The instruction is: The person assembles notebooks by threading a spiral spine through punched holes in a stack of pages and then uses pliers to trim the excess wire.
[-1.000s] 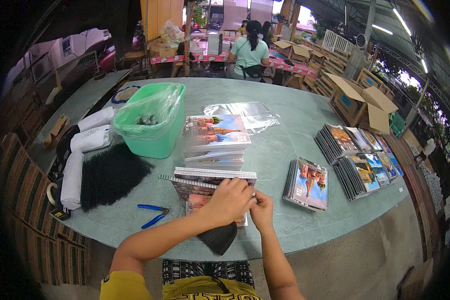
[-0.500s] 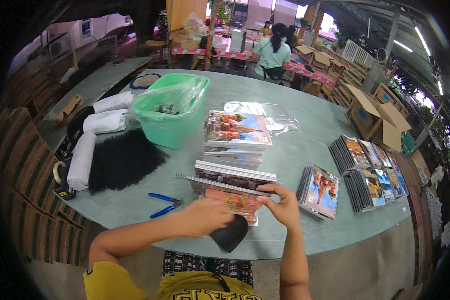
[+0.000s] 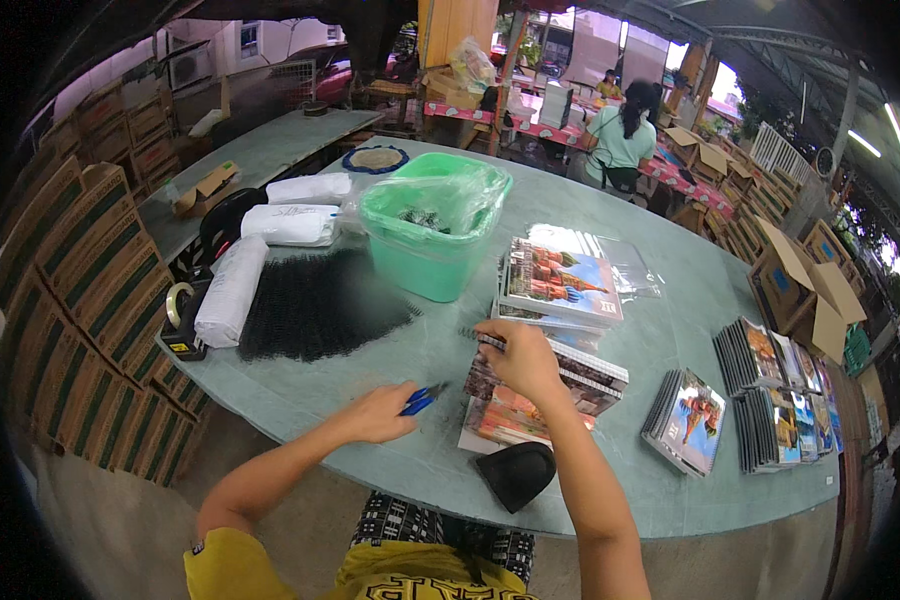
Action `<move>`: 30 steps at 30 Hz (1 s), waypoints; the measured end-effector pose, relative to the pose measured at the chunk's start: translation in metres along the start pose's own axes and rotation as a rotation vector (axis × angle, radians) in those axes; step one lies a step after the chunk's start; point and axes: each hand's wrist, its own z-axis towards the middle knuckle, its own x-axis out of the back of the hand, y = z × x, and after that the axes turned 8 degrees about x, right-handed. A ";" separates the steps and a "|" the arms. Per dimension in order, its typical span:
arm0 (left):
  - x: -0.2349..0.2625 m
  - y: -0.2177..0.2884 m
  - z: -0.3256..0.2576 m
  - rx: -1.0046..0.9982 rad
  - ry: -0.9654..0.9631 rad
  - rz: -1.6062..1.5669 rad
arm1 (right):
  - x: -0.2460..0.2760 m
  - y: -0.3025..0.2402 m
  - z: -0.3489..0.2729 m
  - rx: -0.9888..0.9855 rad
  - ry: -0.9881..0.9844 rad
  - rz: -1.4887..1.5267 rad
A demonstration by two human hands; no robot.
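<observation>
My left hand [image 3: 380, 412] is closed around a pair of blue-handled cutting pliers [image 3: 425, 398], their tips pointing right, just above the table. My right hand [image 3: 518, 358] pinches the left end of a spiral-bound notebook [image 3: 570, 386], where a bit of the coil sticks out. That notebook stands with its spine up, and another spine shows right behind it. Flat below it is a reddish printed cover [image 3: 515, 418]. Close to my right forearm lies a black rounded pad-like object [image 3: 516, 477]. Behind my right hand rises a stack of notebooks with a domed-building cover [image 3: 560, 280].
A green bin [image 3: 432, 260] lined with clear plastic stands beyond a pile of black coils [image 3: 315, 310]. White wrapped rolls [image 3: 232, 292] and a tape roll [image 3: 178, 305] lie left. More notebooks [image 3: 685, 420] are stacked right, near an open carton [image 3: 805, 290]. A person [image 3: 620, 140] sits farther back.
My left hand has moved left and picked up the blue pliers from the table. My right hand has shifted from the notebook's right end to its left end. The view has turned left.
</observation>
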 end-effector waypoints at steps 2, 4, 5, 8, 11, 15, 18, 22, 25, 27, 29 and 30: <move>0.009 0.020 -0.003 0.017 -0.088 -0.395 | 0.004 -0.002 0.003 -0.014 -0.029 0.082; 0.017 0.038 -0.004 -0.011 -0.174 -0.639 | 0.003 0.000 0.003 0.011 -0.017 0.168; 0.015 0.039 0.000 -0.005 -0.181 -0.658 | 0.001 0.003 0.003 0.036 -0.011 0.201; 0.014 0.046 0.011 0.005 -0.168 -0.702 | 0.002 0.002 0.002 0.079 -0.041 0.227; 0.018 0.053 0.009 -0.039 -0.077 -0.650 | 0.011 -0.006 -0.003 0.114 -0.087 0.142; 0.022 0.054 0.009 -0.066 -0.100 -0.630 | 0.011 -0.005 -0.008 0.195 -0.027 0.136; 0.024 0.053 0.011 -0.028 -0.139 -0.667 | 0.012 -0.008 -0.008 0.159 -0.071 0.189; 0.023 0.057 0.012 -0.205 0.179 -0.192 | 0.010 -0.009 -0.013 0.282 -0.022 0.122; 0.027 0.061 0.012 -0.087 0.192 -0.076 | 0.008 -0.020 -0.013 0.042 0.115 0.113; 0.028 0.056 0.010 -0.059 -0.095 -0.458 | 0.004 -0.013 -0.014 0.037 0.160 0.047; 0.031 0.057 0.008 0.023 -0.441 -0.918 | 0.003 -0.012 -0.014 0.045 0.201 0.007; 0.032 0.058 0.008 0.095 -0.645 -1.193 | 0.002 -0.013 -0.014 0.055 0.213 -0.002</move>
